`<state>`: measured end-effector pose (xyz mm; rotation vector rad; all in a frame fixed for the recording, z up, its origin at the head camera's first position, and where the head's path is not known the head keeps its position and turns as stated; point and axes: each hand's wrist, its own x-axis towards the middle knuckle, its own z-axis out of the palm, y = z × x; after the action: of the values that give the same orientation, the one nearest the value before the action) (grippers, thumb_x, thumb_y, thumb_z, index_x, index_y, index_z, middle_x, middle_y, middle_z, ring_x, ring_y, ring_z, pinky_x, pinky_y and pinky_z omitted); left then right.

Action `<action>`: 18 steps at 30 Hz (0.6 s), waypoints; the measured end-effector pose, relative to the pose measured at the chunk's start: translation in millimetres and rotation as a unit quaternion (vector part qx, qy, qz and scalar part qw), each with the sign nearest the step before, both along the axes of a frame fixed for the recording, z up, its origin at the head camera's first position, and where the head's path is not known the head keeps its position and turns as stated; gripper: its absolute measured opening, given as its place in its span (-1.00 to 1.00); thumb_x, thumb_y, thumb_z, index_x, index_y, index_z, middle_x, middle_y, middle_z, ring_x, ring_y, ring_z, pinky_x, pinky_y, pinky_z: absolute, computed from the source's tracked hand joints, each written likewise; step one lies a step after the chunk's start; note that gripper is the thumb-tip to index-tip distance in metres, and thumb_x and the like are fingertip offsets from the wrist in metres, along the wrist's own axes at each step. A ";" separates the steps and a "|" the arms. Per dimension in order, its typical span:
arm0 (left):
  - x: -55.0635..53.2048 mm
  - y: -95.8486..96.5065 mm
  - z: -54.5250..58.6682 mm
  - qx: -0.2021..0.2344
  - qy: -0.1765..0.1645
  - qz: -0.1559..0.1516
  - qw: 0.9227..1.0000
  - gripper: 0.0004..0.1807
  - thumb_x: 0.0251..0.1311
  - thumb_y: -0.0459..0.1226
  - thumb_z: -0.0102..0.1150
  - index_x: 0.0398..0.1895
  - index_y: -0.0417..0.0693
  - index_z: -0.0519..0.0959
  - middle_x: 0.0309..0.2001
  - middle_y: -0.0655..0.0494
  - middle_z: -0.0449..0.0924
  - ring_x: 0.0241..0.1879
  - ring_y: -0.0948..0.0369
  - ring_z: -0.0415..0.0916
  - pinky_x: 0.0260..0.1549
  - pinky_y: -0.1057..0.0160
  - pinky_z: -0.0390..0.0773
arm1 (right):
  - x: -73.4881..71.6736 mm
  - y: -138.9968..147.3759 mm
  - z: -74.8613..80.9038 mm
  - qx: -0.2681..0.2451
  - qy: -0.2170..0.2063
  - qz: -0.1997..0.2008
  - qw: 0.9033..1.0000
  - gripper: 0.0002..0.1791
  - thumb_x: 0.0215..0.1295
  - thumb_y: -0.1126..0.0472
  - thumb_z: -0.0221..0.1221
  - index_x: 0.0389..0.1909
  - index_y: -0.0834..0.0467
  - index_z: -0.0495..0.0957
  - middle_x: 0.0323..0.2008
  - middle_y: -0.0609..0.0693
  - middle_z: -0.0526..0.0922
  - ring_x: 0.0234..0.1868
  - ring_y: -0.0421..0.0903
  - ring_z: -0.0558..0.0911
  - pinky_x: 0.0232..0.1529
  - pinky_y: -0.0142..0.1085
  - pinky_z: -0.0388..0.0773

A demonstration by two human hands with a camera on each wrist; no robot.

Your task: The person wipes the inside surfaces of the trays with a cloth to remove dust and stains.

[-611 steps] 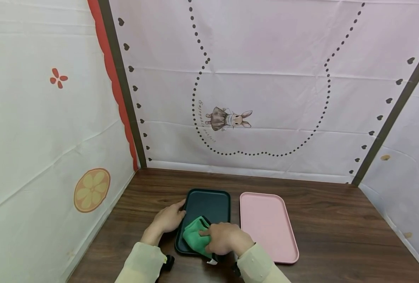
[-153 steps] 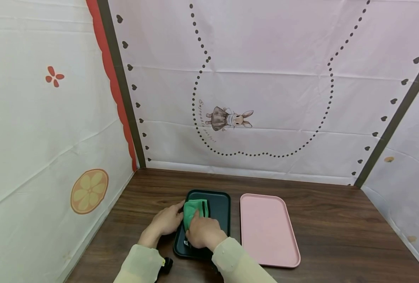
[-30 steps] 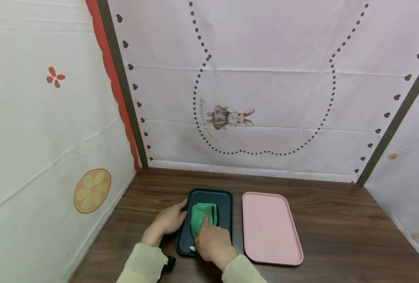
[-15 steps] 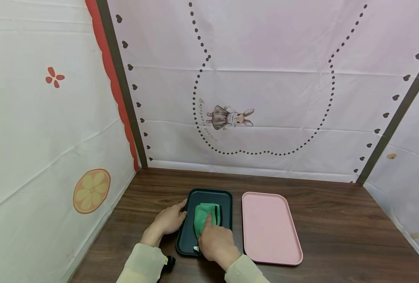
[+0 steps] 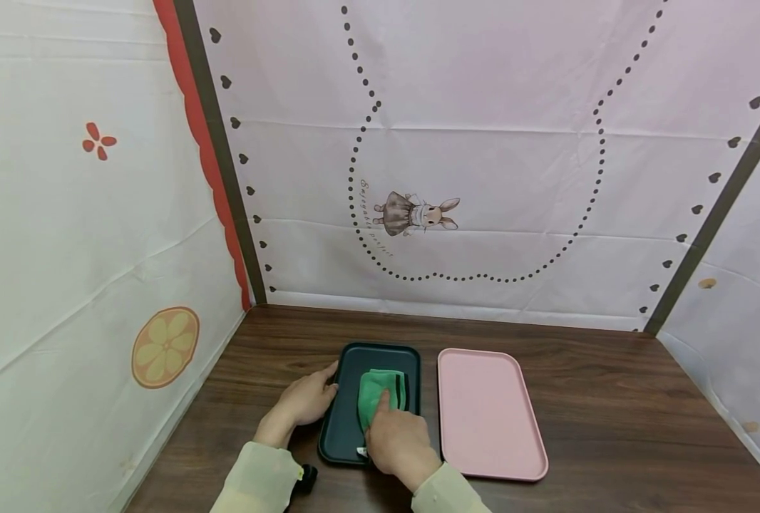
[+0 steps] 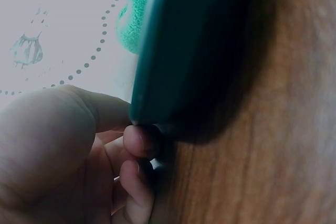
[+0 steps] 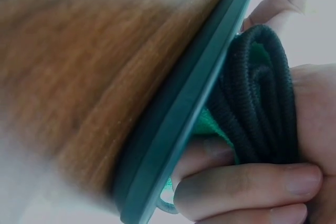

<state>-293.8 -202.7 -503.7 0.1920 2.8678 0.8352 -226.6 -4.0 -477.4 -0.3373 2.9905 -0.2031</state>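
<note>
A green cloth (image 5: 372, 388) with a dark edge, folded into a pad, lies on the dark green tray (image 5: 343, 442) in the head view. My right hand (image 5: 398, 438) holds the cloth down, index finger extended along its top. The right wrist view has the other fingers curled against the cloth's folded dark edge (image 7: 257, 103), just above the tray rim (image 7: 173, 129). At the tray's left side, my left hand (image 5: 306, 399) grips the edge. In the left wrist view its thumb meets the rim (image 6: 152, 66), with curled fingers by the underside; their tips are partly in shadow.
A pink tray (image 5: 490, 413) lies close to the right of the dark green one, a narrow strip of wooden table (image 5: 598, 399) between them. Printed fabric walls (image 5: 483, 171) enclose the table at the back and both sides.
Over the last second the cloth and right hand slid right across the tray. Five seconds ago the cloth was at the tray's left edge; earlier, nearer its front. The left hand keeps its place.
</note>
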 end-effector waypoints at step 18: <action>2.5 0.8 3.8 0.001 -0.013 -0.001 1.000 -0.39 0.57 -0.16 0.00 0.62 0.04 0.23 -0.44 0.11 0.60 -0.50 0.16 0.44 -0.20 0.07 0.47 | 1.6 8.9 2.0 0.006 -0.006 -0.009 1.000 -0.16 0.47 -0.13 0.17 0.55 0.32 0.23 -0.69 0.04 0.52 -0.67 -0.06 0.53 -0.59 -0.10 0.56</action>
<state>-291.3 -201.9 -499.9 0.1827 2.8416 0.8331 -225.0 4.8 -475.4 -0.3076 2.9829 -0.1869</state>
